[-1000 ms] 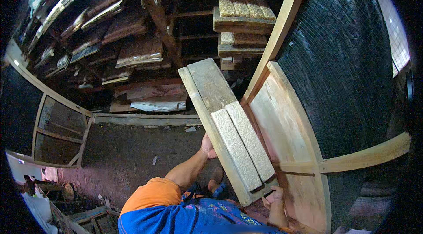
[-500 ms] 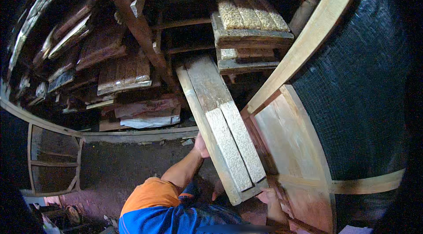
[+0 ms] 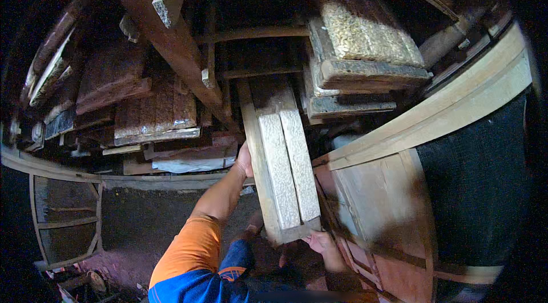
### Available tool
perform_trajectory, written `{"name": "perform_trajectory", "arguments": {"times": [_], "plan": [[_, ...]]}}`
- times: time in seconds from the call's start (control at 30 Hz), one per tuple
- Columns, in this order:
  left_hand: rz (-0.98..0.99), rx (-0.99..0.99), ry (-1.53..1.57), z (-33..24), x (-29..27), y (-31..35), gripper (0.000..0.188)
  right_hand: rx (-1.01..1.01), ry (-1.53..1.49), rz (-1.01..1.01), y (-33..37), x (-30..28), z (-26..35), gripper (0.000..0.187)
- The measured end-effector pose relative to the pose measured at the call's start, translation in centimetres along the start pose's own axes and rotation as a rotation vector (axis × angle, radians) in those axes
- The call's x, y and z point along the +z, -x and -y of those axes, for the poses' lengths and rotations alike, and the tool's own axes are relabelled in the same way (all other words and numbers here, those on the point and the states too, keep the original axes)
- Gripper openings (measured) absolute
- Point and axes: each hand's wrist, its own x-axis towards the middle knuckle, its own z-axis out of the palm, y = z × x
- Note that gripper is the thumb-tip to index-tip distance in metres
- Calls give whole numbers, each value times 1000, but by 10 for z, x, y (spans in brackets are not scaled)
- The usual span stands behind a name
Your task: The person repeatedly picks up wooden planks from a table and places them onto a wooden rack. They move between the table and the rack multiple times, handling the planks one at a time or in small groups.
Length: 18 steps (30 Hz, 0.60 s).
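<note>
I carry a long wooden tray (image 3: 257, 160), with its far end tilted toward the dark racks. Two pale, grainy slabs, a left slab (image 3: 278, 171) and a right slab (image 3: 300, 166), lie side by side on its nearer part. The far part of the board is bare and shaded. My left hand (image 3: 245, 160) is closed on the tray's left edge, its fingers partly hidden underneath. At the near right corner, my right hand (image 3: 321, 241) grips the end with the fingers mostly out of sight below.
On the right, trays of grainy slabs (image 3: 371, 31) sit stacked on the rack. More loaded shelves (image 3: 154, 109) stand at the left, behind a slanting wooden beam (image 3: 165, 40). A pale timber rail (image 3: 434, 126) and panel (image 3: 379, 200) border the right side.
Both hands have carried the tray forward toward the racks and turned it more upright in view. My left arm reaches farther out. The view has shifted, too.
</note>
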Motion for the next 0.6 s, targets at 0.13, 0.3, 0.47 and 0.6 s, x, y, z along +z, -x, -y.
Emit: {"name": "perform_trajectory", "arguments": {"times": [0.13, 0.3, 0.47, 0.6], "plan": [[-69, -24, -52, -28, -20, -24, 72, -17, -19, 28, -29, 30, 0, 14], [-46, -61, -35, -44, -48, -43, 76, -5, -17, -59, -52, 54, -4, 18], [-216, -82, -178, -46, -67, -38, 86, -34, -92, 67, -79, 66, -10, 28], [-279, -166, -92, -37, -72, -13, 102, -22, -162, 59, -111, 80, -15, 31]]}}
